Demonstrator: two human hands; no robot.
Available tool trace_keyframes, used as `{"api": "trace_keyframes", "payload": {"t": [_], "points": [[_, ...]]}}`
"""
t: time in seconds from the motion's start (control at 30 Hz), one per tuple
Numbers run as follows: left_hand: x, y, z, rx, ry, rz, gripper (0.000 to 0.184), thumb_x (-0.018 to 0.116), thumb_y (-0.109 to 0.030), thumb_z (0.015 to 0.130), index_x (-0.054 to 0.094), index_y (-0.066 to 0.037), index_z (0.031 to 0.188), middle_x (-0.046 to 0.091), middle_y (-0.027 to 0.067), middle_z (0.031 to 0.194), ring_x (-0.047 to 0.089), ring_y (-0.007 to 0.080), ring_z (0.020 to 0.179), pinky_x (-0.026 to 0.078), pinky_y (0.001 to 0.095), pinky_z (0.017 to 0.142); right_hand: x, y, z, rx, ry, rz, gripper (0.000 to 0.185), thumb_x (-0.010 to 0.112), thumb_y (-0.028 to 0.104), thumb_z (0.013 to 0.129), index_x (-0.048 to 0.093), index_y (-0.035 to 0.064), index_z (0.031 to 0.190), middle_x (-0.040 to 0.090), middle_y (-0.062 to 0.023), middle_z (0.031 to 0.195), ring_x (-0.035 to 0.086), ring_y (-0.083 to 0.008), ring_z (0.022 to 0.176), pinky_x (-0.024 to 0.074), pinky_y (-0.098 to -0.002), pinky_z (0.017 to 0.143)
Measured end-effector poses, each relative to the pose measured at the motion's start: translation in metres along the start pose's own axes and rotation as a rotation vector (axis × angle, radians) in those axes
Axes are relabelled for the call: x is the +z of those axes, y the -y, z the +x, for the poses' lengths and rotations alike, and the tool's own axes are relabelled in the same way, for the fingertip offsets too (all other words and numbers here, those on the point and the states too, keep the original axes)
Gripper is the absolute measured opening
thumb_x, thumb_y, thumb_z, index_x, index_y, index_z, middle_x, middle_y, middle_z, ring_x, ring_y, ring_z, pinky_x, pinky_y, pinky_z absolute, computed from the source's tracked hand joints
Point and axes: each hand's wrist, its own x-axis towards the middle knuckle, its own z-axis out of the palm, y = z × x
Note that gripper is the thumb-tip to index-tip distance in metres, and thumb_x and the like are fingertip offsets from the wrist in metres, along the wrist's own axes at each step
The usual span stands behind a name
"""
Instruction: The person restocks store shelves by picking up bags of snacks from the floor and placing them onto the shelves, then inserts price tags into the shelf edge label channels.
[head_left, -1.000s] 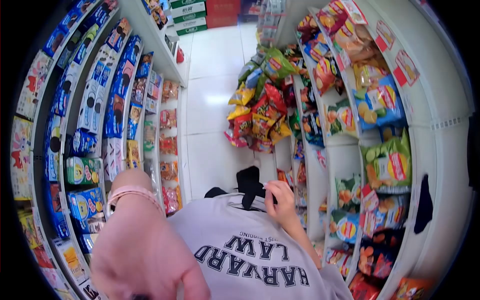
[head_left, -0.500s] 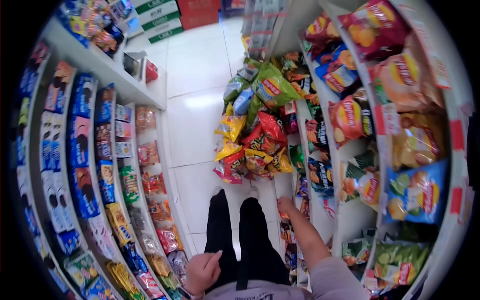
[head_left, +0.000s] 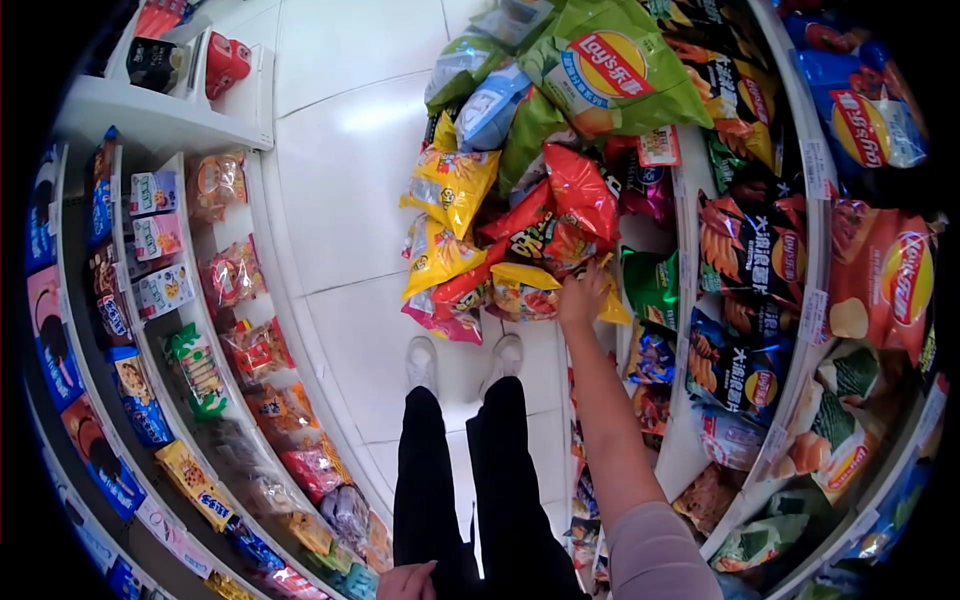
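Note:
A heap of snack bags lies on the floor in front of my feet. My right hand (head_left: 584, 293) reaches down to its near right edge, fingers closed on a yellow snack bag (head_left: 614, 306); the hand partly covers that bag. Just left of the hand is another yellow bag with a picture on it (head_left: 527, 292), and above it lie red snack bags (head_left: 580, 195). Green Lay's chip bags (head_left: 620, 75) top the far end of the heap. My left hand (head_left: 407, 582) hangs low by my thigh, loosely closed with nothing visible in it; the frame's bottom edge cuts it off.
Shelves of packaged biscuits and small snacks (head_left: 205, 480) run along the left. On the right, shelves hold chip bags (head_left: 745, 240), with a green bag (head_left: 652, 285) beside the heap. White floor tiles (head_left: 335, 210) lie between the left shelf and the heap.
My view has moved lower and nearer the heap. My right hand has gone from beside the right shelf forward to the yellow bag. My left hand has dropped toward the bottom edge.

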Motion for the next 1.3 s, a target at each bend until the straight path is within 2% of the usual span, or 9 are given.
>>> {"api": "trace_keyframes", "payload": {"t": [0.03,0.13,0.3,0.4,0.7,0.83,1.07,1.17,1.3], "points": [[0.0,-0.002,0.002,-0.018,0.009,-0.012,0.026,0.052,0.002,0.082,0.059,-0.001,0.107,0.06,0.0176,0.093,0.056,0.0355,0.085,0.045,0.0413,0.076,0.008,-0.002,0.001,-0.012,-0.024,-0.087,0.046,0.065,0.034,0.078,0.059,0.0079,0.116,0.04,-0.0115,0.136,0.031,-0.0303,0.129,0.0299,-0.0513,0.101],[0.006,-0.003,0.001,-0.035,0.012,-0.114,0.024,0.05,0.003,0.083,0.059,0.0,0.105,0.061,0.0177,0.096,0.057,0.0355,0.089,0.045,0.0405,0.079,0.018,-0.012,-0.009,0.286,-0.279,0.586,0.044,0.066,0.026,0.077,0.058,0.0071,0.116,0.043,-0.0121,0.133,0.035,-0.031,0.126,0.0313,-0.0483,0.1],[0.016,-0.015,0.0,-0.116,0.052,-0.26,0.022,0.046,0.004,0.086,0.059,0.0,0.103,0.062,0.0165,0.1,0.057,0.034,0.094,0.045,0.0387,0.084,0.046,-0.046,-0.01,0.323,-0.065,0.377,0.035,0.071,0.02,0.074,0.064,0.0051,0.105,0.045,-0.0149,0.129,0.04,-0.0305,0.12,0.0367,-0.0441,0.096],[0.024,-0.017,-0.001,-0.144,0.064,-0.256,0.022,0.046,0.004,0.086,0.059,0.0,0.103,0.061,0.0164,0.1,0.057,0.034,0.094,0.045,0.0381,0.085,0.011,-0.054,-0.006,0.057,0.024,0.248,0.024,0.075,0.021,0.07,0.071,0.0025,0.084,0.049,-0.0148,0.123,0.042,-0.0286,0.119,0.0406,-0.0396,0.093],[0.035,-0.031,-0.006,-0.131,0.042,-0.235,0.021,0.046,0.005,0.086,0.059,0.001,0.101,0.061,0.0169,0.099,0.057,0.0338,0.094,0.045,0.0368,0.084,0.044,-0.091,-0.001,-0.327,0.144,0.368,0.017,0.07,0.011,0.071,0.066,-0.0031,0.079,0.061,-0.0213,0.086,0.057,-0.0354,0.091,0.046,-0.0402,0.084],[0.026,-0.055,-0.013,-0.04,-0.005,-0.218,0.02,0.047,0.005,0.086,0.06,0.001,0.1,0.061,0.0167,0.097,0.058,0.0334,0.092,0.045,0.0365,0.083,0.018,-0.1,-0.041,-0.186,0.257,0.366,0.018,0.067,0.014,0.073,0.064,-0.0037,0.079,0.061,-0.0211,0.089,0.056,-0.0347,0.096,0.0483,-0.0421,0.08],[0.0,-0.064,-0.04,0.31,-0.05,-0.035,0.022,0.056,-0.001,0.079,0.061,-0.003,0.101,0.062,0.0122,0.089,0.06,0.0295,0.083,0.047,0.0356,0.074,-0.124,-0.146,-0.16,-0.436,0.028,0.383,0.015,0.065,0.011,0.072,0.064,-0.0032,0.077,0.061,-0.0206,0.085,0.061,-0.0369,0.082,0.0506,-0.0444,0.075],[-0.017,-0.06,-0.041,0.415,-0.036,-0.022,0.021,0.055,-0.004,0.081,0.061,-0.003,0.102,0.061,0.0133,0.092,0.058,0.0309,0.086,0.046,0.0358,0.076,-0.114,-0.164,-0.197,-0.196,-0.025,0.414,0.014,0.067,0.011,0.069,0.065,-0.0024,0.072,0.061,-0.0186,0.085,0.06,-0.0349,0.085,0.0501,-0.0426,0.077],[-0.04,-0.037,-0.035,0.477,0.086,0.085,0.024,0.056,-0.005,0.081,0.059,-0.004,0.105,0.06,0.0146,0.092,0.058,0.0315,0.087,0.046,0.0364,0.077,-0.162,-0.175,-0.247,-0.191,-0.047,0.431,0.012,0.061,0.011,0.073,0.064,-0.001,0.075,0.06,-0.0184,0.084,0.058,-0.0357,0.083,0.0473,-0.0433,0.078]]}}
